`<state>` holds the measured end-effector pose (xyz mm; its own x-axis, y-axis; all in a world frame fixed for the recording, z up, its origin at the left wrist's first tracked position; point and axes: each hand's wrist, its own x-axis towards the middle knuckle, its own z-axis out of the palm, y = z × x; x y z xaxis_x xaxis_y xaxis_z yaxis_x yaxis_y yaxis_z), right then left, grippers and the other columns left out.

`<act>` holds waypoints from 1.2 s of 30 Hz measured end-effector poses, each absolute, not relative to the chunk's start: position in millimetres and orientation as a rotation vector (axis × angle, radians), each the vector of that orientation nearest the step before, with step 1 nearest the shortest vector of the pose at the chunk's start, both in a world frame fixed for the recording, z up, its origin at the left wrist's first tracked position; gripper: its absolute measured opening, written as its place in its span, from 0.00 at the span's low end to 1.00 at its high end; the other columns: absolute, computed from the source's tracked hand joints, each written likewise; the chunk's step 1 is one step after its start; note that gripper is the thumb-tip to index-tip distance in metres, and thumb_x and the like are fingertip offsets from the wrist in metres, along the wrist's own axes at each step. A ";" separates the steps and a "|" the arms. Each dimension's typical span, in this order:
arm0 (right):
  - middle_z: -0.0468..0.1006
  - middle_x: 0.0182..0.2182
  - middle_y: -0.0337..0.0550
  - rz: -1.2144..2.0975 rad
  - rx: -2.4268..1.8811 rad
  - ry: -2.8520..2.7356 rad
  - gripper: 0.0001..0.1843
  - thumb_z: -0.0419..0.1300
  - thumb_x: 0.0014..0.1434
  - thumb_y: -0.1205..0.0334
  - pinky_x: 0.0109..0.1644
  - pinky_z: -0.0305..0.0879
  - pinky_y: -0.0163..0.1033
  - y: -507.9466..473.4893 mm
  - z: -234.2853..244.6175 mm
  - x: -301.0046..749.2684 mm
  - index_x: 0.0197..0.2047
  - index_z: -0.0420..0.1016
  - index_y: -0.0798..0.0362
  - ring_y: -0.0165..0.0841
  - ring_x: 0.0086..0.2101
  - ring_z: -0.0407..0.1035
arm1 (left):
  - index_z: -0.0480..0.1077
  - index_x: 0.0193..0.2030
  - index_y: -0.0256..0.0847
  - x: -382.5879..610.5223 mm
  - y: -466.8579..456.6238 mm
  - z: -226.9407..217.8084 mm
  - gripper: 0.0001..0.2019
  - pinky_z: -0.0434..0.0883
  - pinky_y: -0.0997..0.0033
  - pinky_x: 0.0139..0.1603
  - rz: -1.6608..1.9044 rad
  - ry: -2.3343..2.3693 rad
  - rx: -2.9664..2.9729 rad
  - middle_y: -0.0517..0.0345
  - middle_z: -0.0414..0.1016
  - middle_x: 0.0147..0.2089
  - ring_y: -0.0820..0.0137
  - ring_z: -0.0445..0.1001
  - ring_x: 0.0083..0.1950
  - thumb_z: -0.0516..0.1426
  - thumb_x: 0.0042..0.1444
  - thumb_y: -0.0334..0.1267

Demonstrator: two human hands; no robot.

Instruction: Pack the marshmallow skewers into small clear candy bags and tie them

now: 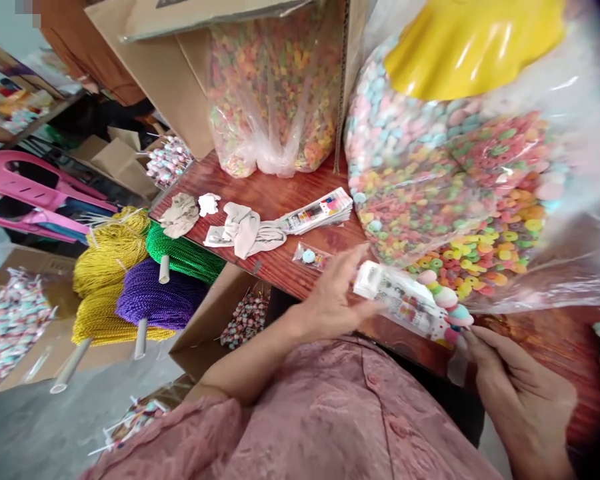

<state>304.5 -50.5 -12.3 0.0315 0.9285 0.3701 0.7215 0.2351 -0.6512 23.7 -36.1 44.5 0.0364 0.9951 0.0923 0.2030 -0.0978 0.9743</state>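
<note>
Between the thumb and fingers of my right hand (523, 390) is the end of a candy skewer (445, 298), threaded with pastel gummies. My left hand (333, 297) is open, fingers apart, at the left end of a stack of printed clear plastic sleeves (405, 303). Whether it touches the stack I cannot tell. The skewer lies across the right end of the sleeves. Just beyond my left hand is a filled candy packet (310, 255), partly covered by the fingers.
Big bags of gummy rings (510, 247) and pastel candies (375, 120) fill the right; a box with a candy bag (280, 100) stands behind. Gloves (250, 230) and another sleeve stack (320, 210) lie on the red table (285, 270). Cord bundles (155, 290) and a pink chair (40, 193) are left.
</note>
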 end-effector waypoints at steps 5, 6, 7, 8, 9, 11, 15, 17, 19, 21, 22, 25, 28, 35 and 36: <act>0.83 0.32 0.42 0.293 -1.314 -1.950 0.08 0.62 0.60 0.58 0.35 0.73 0.40 -46.0 -5.2 304.8 0.41 0.81 0.47 0.37 0.31 0.78 | 0.67 0.59 0.36 -36.3 -17.0 42.6 0.29 0.45 0.34 0.68 0.500 1.665 2.166 0.36 0.57 0.67 0.41 0.45 0.71 0.64 0.49 0.38; 0.82 0.32 0.41 0.254 -1.256 -1.989 0.08 0.61 0.61 0.60 0.35 0.72 0.38 -43.7 -4.7 299.7 0.41 0.81 0.48 0.35 0.30 0.77 | 0.68 0.58 0.35 -38.3 -10.6 41.0 0.27 0.47 0.35 0.67 0.366 1.654 2.228 0.36 0.58 0.65 0.43 0.49 0.69 0.64 0.50 0.38; 0.82 0.31 0.40 0.209 -1.212 -2.025 0.08 0.61 0.61 0.61 0.33 0.71 0.37 -41.4 -4.3 294.4 0.42 0.80 0.49 0.33 0.29 0.76 | 0.70 0.56 0.36 -38.1 -4.7 39.7 0.25 0.51 0.37 0.66 0.264 1.632 2.279 0.38 0.61 0.63 0.45 0.53 0.66 0.63 0.50 0.38; 0.82 0.32 0.40 0.165 -1.185 -2.058 0.08 0.61 0.61 0.62 0.32 0.70 0.36 -39.1 -3.8 289.3 0.43 0.80 0.50 0.32 0.29 0.76 | 0.71 0.54 0.37 -36.5 0.3 39.0 0.22 0.54 0.40 0.64 0.201 1.612 2.321 0.40 0.64 0.60 0.48 0.57 0.63 0.62 0.51 0.37; 0.82 0.33 0.40 0.122 -1.175 -2.084 0.08 0.61 0.61 0.63 0.32 0.69 0.35 -37.0 -3.0 284.8 0.43 0.80 0.50 0.31 0.29 0.76 | 0.73 0.51 0.38 -34.4 4.1 38.8 0.18 0.56 0.43 0.62 0.169 1.599 2.353 0.43 0.66 0.57 0.51 0.59 0.60 0.61 0.52 0.36; 0.82 0.33 0.41 0.054 -1.168 -2.123 0.08 0.61 0.60 0.64 0.32 0.68 0.34 -33.2 -0.1 277.9 0.42 0.80 0.51 0.31 0.30 0.76 | 0.75 0.44 0.40 -31.0 8.3 39.5 0.11 0.58 0.48 0.59 0.175 1.582 2.382 0.47 0.68 0.50 0.56 0.61 0.55 0.60 0.53 0.34; 0.81 0.28 0.40 -0.025 -1.125 -2.170 0.07 0.61 0.60 0.64 0.31 0.65 0.35 -25.6 8.5 270.5 0.39 0.81 0.51 0.30 0.27 0.73 | 0.75 0.42 0.40 -30.8 8.4 41.2 0.08 0.59 0.52 0.58 0.280 1.516 2.343 0.50 0.69 0.49 0.59 0.62 0.54 0.60 0.55 0.36; 0.80 0.28 0.40 -0.059 -1.104 -2.202 0.08 0.60 0.60 0.64 0.32 0.65 0.35 -21.5 11.7 268.4 0.41 0.81 0.50 0.30 0.27 0.73 | 0.74 0.44 0.40 -31.0 7.2 40.5 0.11 0.59 0.54 0.58 0.354 1.470 2.291 0.50 0.70 0.49 0.59 0.63 0.54 0.62 0.54 0.39; 0.80 0.28 0.40 -0.090 -1.105 -2.229 0.09 0.60 0.61 0.63 0.33 0.65 0.36 -18.5 13.1 266.7 0.42 0.81 0.50 0.31 0.28 0.73 | 0.74 0.44 0.41 -30.5 6.7 38.4 0.12 0.61 0.56 0.58 0.453 1.441 2.221 0.50 0.72 0.49 0.60 0.65 0.54 0.63 0.54 0.41; 0.80 0.28 0.40 -0.128 -1.114 -2.236 0.09 0.59 0.61 0.63 0.34 0.65 0.36 -17.5 12.7 264.9 0.41 0.81 0.50 0.31 0.29 0.73 | 0.74 0.43 0.41 -29.8 7.1 35.0 0.12 0.63 0.57 0.57 0.564 1.409 2.140 0.50 0.73 0.48 0.61 0.67 0.52 0.63 0.54 0.43; 0.80 0.28 0.40 -0.150 -1.115 -2.235 0.09 0.59 0.61 0.63 0.34 0.65 0.36 -17.9 12.0 263.9 0.41 0.81 0.50 0.31 0.29 0.72 | 0.74 0.42 0.41 -29.6 7.6 32.9 0.12 0.63 0.58 0.55 0.617 1.390 2.099 0.51 0.74 0.46 0.62 0.69 0.50 0.63 0.54 0.43; 0.78 0.26 0.40 -0.223 -1.085 -2.221 0.08 0.60 0.60 0.64 0.31 0.62 0.36 -22.1 8.9 260.3 0.41 0.80 0.51 0.29 0.27 0.70 | 0.74 0.40 0.40 -29.0 9.3 26.3 0.11 0.65 0.61 0.51 0.767 1.346 1.982 0.52 0.75 0.40 0.65 0.70 0.43 0.62 0.54 0.44; 0.77 0.24 0.39 -0.245 -1.065 -2.210 0.08 0.61 0.59 0.66 0.30 0.61 0.36 -28.6 5.0 256.6 0.42 0.80 0.52 0.29 0.25 0.69 | 0.75 0.37 0.39 -27.6 10.3 21.3 0.10 0.66 0.63 0.48 0.877 1.345 1.889 0.53 0.75 0.38 0.66 0.70 0.40 0.63 0.54 0.43; 0.79 0.27 0.41 -0.154 -1.146 -2.096 0.08 0.63 0.57 0.66 0.32 0.65 0.35 -31.4 -3.5 261.3 0.41 0.80 0.52 0.30 0.26 0.72 | 0.73 0.50 0.41 -26.0 4.1 19.6 0.23 0.63 0.53 0.59 0.797 1.409 1.972 0.47 0.74 0.52 0.57 0.69 0.54 0.67 0.48 0.46; 0.80 0.27 0.41 -0.111 -1.174 -2.048 0.08 0.63 0.57 0.66 0.32 0.65 0.35 -31.0 -4.9 264.2 0.41 0.80 0.52 0.30 0.26 0.72 | 0.71 0.53 0.41 -26.5 2.7 19.0 0.25 0.62 0.51 0.61 0.772 1.412 2.009 0.45 0.72 0.54 0.55 0.68 0.57 0.67 0.48 0.46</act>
